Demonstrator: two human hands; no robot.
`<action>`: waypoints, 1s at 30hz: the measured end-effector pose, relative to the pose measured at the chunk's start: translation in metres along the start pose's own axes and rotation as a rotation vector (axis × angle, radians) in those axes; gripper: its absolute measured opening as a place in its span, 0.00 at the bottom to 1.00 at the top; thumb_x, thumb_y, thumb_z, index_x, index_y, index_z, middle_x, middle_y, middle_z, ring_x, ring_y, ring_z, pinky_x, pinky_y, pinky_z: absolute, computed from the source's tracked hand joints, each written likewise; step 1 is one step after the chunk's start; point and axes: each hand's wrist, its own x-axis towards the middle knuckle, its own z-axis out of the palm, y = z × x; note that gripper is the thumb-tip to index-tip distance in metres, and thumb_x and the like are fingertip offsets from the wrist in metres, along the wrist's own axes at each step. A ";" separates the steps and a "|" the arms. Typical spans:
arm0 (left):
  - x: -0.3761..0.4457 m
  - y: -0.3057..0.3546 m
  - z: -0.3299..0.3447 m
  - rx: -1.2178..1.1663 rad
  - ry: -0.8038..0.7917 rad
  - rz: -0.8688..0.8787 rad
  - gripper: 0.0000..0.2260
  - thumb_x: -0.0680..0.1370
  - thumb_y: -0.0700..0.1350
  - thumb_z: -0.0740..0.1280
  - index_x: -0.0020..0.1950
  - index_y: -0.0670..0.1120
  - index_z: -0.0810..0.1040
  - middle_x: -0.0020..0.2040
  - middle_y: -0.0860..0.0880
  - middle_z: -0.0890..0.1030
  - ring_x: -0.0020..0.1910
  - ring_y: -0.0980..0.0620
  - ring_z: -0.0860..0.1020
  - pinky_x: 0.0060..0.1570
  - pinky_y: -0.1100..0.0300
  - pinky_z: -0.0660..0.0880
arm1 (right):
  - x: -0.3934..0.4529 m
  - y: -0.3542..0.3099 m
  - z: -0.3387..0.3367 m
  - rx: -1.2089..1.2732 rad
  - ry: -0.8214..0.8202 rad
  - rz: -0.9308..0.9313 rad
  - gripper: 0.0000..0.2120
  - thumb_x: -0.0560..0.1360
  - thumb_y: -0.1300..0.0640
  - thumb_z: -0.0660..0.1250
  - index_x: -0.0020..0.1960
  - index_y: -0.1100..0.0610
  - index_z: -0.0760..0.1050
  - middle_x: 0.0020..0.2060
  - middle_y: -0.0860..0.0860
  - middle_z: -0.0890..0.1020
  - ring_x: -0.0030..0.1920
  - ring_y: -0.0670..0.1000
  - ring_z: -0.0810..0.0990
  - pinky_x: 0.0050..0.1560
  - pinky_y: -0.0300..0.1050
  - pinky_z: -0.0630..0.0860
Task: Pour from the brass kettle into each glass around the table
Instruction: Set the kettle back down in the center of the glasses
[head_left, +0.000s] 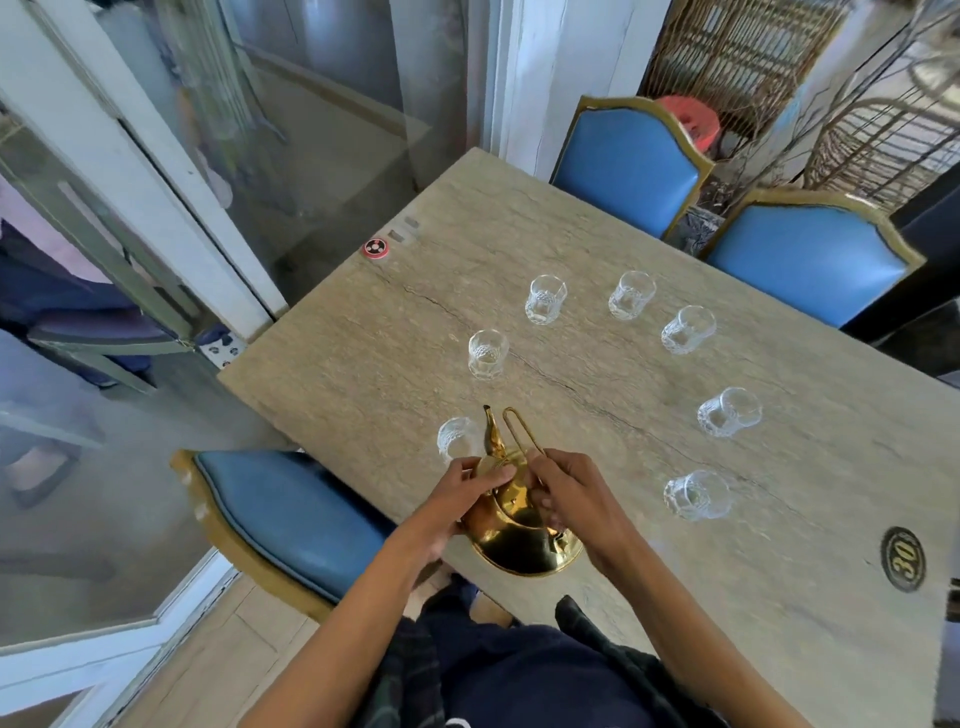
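Note:
A shiny brass kettle (519, 540) sits near the table's front edge, its spout pointing toward a clear cut glass (457, 439) just left of it. My left hand (462, 499) grips the kettle's lid and upper body. My right hand (571, 499) holds the thin wire handle and the kettle's right side. Several more empty-looking glasses stand in a ring on the table (597, 395): one at the left (487, 353), one at the back (544, 299), one at the near right (696, 494).
Blue padded chairs stand at the near left (291, 514) and at the far side (628, 161). A round red call button (376, 248) lies at the table's far left corner, a numbered oval plaque (903, 558) at the right. Glass doors line the left.

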 end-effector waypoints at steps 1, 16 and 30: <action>0.002 0.005 0.003 0.025 -0.018 -0.001 0.44 0.69 0.64 0.81 0.80 0.53 0.70 0.70 0.47 0.82 0.63 0.49 0.82 0.51 0.52 0.81 | -0.002 0.001 -0.001 0.040 0.014 0.003 0.18 0.87 0.55 0.58 0.43 0.62 0.76 0.27 0.49 0.70 0.27 0.46 0.66 0.29 0.40 0.64; 0.073 0.033 0.068 0.605 -0.072 0.002 0.42 0.78 0.72 0.72 0.81 0.45 0.68 0.65 0.50 0.78 0.62 0.50 0.78 0.60 0.56 0.72 | 0.007 0.038 -0.033 0.344 0.362 0.037 0.17 0.87 0.57 0.59 0.48 0.67 0.77 0.32 0.53 0.78 0.33 0.52 0.77 0.38 0.43 0.76; 0.161 0.080 0.091 0.644 -0.072 -0.040 0.52 0.59 0.78 0.76 0.76 0.51 0.75 0.71 0.38 0.83 0.71 0.35 0.82 0.71 0.40 0.80 | 0.079 0.046 -0.056 0.534 0.515 0.021 0.14 0.87 0.59 0.58 0.49 0.63 0.78 0.35 0.56 0.80 0.38 0.52 0.80 0.43 0.43 0.78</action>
